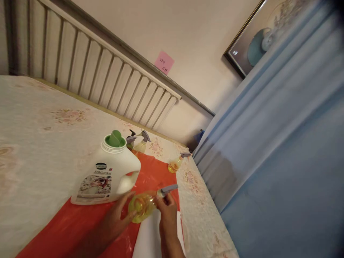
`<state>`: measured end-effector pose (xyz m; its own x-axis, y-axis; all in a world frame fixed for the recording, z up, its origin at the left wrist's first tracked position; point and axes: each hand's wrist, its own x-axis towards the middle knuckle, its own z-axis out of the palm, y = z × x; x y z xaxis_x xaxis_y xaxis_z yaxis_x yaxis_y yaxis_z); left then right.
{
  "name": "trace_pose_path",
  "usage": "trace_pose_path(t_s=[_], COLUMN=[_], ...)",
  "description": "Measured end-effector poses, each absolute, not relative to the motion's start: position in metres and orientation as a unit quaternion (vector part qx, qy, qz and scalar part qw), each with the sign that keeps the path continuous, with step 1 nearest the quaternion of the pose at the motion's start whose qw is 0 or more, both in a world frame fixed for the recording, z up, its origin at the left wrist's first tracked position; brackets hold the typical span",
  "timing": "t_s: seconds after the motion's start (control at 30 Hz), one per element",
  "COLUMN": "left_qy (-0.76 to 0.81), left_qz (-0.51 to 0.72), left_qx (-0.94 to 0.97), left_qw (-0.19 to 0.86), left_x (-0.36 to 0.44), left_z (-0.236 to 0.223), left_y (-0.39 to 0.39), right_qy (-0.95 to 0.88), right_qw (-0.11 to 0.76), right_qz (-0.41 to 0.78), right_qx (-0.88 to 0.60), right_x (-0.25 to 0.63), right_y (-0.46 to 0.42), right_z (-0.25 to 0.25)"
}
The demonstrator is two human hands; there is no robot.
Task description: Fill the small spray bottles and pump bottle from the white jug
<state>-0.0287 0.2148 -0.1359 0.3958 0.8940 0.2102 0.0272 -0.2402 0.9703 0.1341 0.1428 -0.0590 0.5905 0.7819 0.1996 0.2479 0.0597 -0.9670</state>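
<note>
A clear yellow spray bottle (142, 206) with a grey trigger head (169, 189) is tilted on its side between my hands. My left hand (122, 215) grips its body near the base. At the neck, just under the trigger head, the fingers of my right hand (166, 208) are closed. Left of the spray bottle stands a large white detergent jug (107, 175), uncapped, with a green spout in its mouth and a floral label. Beneath my hands lie a red plastic sheet (158, 166) and a white sheet (150, 233).
Another yellow spray bottle (174, 165) stands at the sheet's far right corner. More spray bottles (141, 145) are behind the jug, partly hidden. A flowered cloth (67, 114) covers the table. A radiator (107, 75) lines the wall; a blue curtain (258, 172) hangs at right.
</note>
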Motion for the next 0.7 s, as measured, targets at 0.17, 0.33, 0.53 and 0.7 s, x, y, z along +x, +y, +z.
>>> trace_pose_path(t_s=[0.17, 0.33, 0.53, 0.7], left_qy=[0.334, 0.331, 0.338, 0.351], left_qz=[0.414, 0.404, 0.375, 0.351], left_qx=[0.653, 0.661, 0.675, 0.68], left_qw=[0.539, 0.538, 0.538, 0.539], left_x=[-0.03, -0.032, -0.037, -0.038], left_z=[-0.133, -0.128, -0.129, -0.132], left_y=[0.215, 0.215, 0.212, 0.212], right_qy=[-0.404, -0.386, -0.389, -0.409], right_qw=[0.595, 0.576, 0.51, 0.466], right_qz=[0.115, 0.002, -0.059, -0.059], right_qx=[-0.686, -0.721, -0.765, -0.782], right_x=[0.19, 0.255, 0.311, 0.327], right_y=[0.146, 0.168, 0.203, 0.227], right_z=[-0.036, -0.03, -0.039, -0.048])
